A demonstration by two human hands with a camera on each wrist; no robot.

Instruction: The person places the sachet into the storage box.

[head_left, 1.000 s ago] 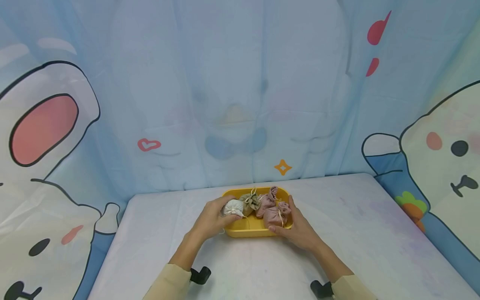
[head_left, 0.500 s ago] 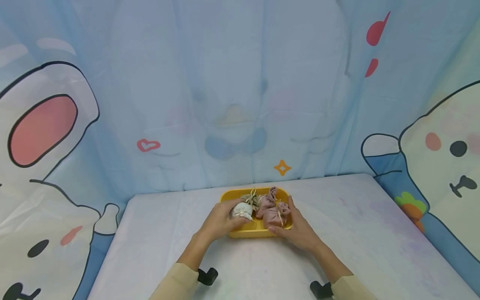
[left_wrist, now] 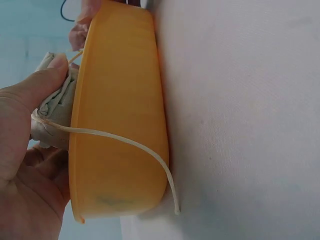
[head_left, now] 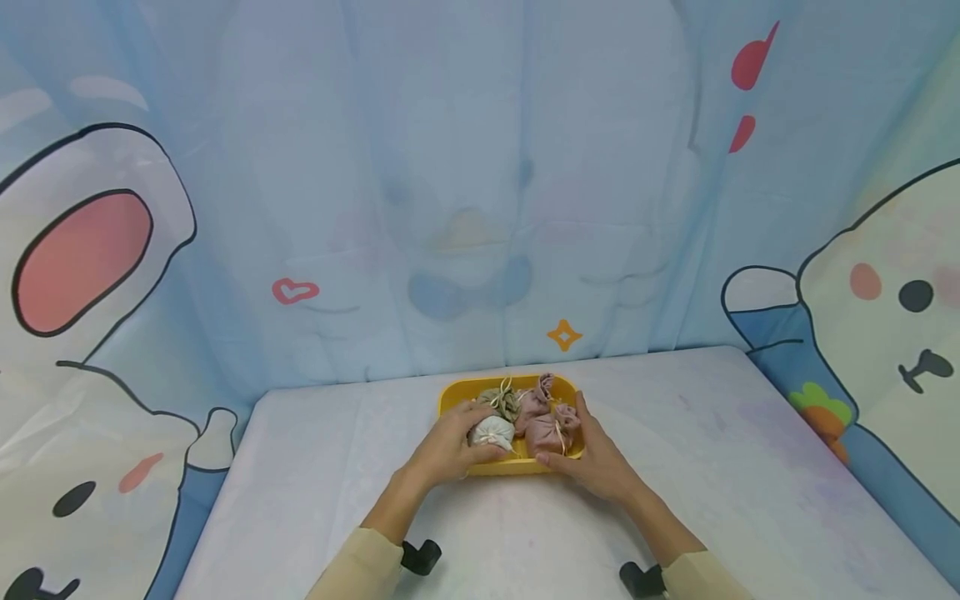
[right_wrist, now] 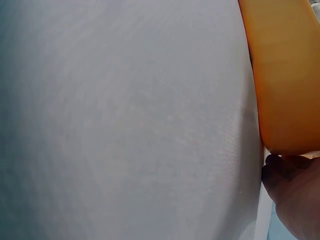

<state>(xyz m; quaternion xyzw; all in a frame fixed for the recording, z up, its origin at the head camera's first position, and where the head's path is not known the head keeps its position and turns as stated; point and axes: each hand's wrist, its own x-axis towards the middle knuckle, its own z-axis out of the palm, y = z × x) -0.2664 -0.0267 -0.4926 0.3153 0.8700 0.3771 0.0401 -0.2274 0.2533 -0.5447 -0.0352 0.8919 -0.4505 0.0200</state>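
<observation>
In the head view a yellow plastic tray (head_left: 517, 469) stands on the table with small drawstring pouches in it. My left hand (head_left: 442, 447) grips a white pouch (head_left: 492, 432) at the tray's front left, thumb in front and fingers behind. Its pale cord (left_wrist: 125, 140) hangs over the tray's outer wall in the left wrist view. A green pouch (head_left: 504, 402) lies just behind the white one. Two pink pouches (head_left: 551, 434) fill the right side. With fingers along the end and thumb at the front, my right hand (head_left: 600, 462) holds the tray's right corner.
A pale cloth covers the table (head_left: 720, 450), whose far edge lies close behind the tray. Beyond it hangs a light blue printed curtain (head_left: 480, 167). Black wrist mounts (head_left: 422, 557) stick out below both sleeves.
My left hand has moved right with the white pouch, from the tray's left end toward the pink pouches, in front of the green one. The right hand has stayed at the tray's corner.
</observation>
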